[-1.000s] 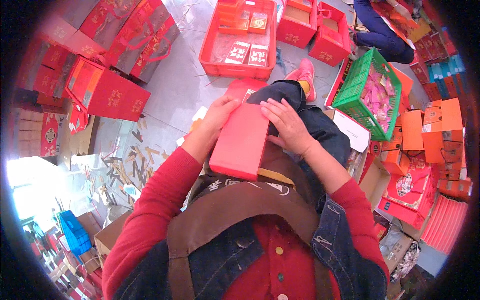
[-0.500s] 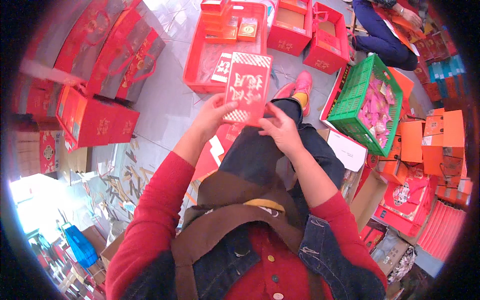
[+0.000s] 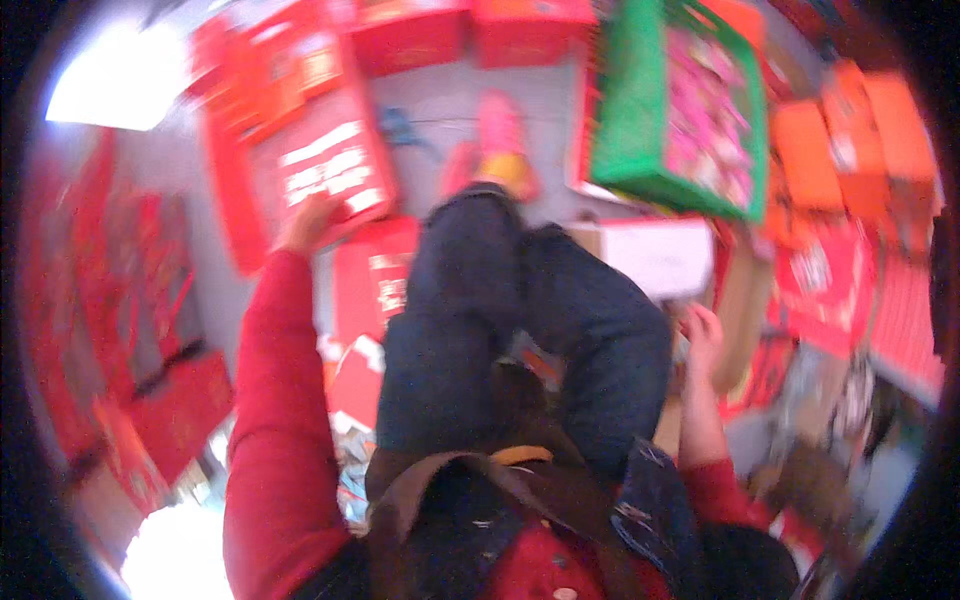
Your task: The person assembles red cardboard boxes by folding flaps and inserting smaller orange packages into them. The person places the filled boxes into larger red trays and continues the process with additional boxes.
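My left hand (image 3: pixel 308 222) reaches to the near end of the red tray (image 3: pixel 228 190). It touches the near edge of a flat red packet with white characters (image 3: pixel 328 170), which lies in the tray; blur hides how the fingers meet it. Orange-red boxes (image 3: pixel 270 85) stand farther back in the tray. My right hand (image 3: pixel 702 335) is beside my right knee, near a brown cardboard box (image 3: pixel 745 320). Its fingers look apart and slightly bent, with nothing seen in them.
Green crate (image 3: pixel 630 150) of pink packets stands ahead right; a white sheet (image 3: pixel 660 255) lies nearer. Orange boxes (image 3: pixel 805 150) are stacked far right. Red boxes (image 3: pixel 410 35) stand ahead, red gift bags (image 3: pixel 110 270) at left. A red printed piece (image 3: pixel 370 280) lies beside my left leg.
Both hands held the red packet before me; now they are apart. My left hand is at the tray, and my right has moved down to the right. The view has shifted and blurred.
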Demonstrator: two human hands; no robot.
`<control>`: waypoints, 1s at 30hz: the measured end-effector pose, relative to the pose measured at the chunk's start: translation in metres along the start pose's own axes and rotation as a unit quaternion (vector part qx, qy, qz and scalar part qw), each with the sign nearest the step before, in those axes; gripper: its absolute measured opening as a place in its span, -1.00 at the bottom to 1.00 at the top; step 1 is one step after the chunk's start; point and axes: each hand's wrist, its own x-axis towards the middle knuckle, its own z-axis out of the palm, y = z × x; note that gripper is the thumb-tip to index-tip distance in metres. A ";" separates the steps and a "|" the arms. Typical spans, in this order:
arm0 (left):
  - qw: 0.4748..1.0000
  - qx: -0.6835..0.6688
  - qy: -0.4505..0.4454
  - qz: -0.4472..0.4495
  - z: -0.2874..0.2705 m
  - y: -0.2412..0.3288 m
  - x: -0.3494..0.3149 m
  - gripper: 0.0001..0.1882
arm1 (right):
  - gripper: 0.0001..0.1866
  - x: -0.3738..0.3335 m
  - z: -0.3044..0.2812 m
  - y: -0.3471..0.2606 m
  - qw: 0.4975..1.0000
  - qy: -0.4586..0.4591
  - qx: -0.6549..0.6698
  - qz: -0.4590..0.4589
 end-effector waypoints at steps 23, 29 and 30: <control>0.934 -0.148 0.214 -0.244 0.232 0.030 -0.161 -0.14 | -0.67 -0.008 -0.104 0.161 0.975 -0.074 -0.133 0.161; 0.914 0.079 0.117 -0.381 0.196 0.086 -0.111 0.26 | -0.68 0.006 -0.105 0.152 0.968 -0.054 -0.165 0.179; 0.909 0.103 0.103 -0.391 0.193 0.083 -0.109 0.28 | -0.68 0.009 -0.103 0.151 0.966 -0.057 -0.172 0.183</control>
